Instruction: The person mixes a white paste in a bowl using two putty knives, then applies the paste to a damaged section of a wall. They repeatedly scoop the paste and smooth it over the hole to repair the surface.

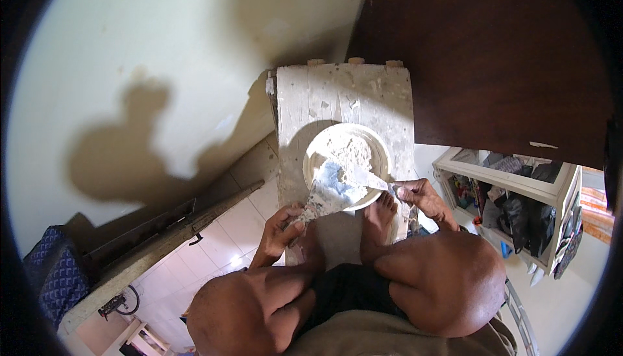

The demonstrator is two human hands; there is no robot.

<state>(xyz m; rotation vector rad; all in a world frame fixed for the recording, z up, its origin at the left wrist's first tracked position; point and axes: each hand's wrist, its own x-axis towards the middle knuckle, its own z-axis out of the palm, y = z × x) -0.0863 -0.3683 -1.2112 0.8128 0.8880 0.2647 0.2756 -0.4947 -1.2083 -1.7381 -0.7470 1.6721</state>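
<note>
A round white tub (312, 143) of white putty (348, 143) stands on a worn board between my feet. My left hand (283, 227) is closed round the handle of a wide putty knife (322, 202), whose smeared blade reaches over the tub and carries greyish-white paste. On the other side, my right hand (420, 198) grips a smaller putty knife (374, 181) by its handle. Its blade lies over the putty, close to the wide blade; glare hides whether the two touch.
The stained board (302, 96) is narrow, with a pale wall (162, 45) at left and a dark brown panel (480, 51) at right. A white cabinet (558, 190) filled with bags and cloth stands lower right. Below left lie a wooden plank (162, 252) and tiled floor (220, 233).
</note>
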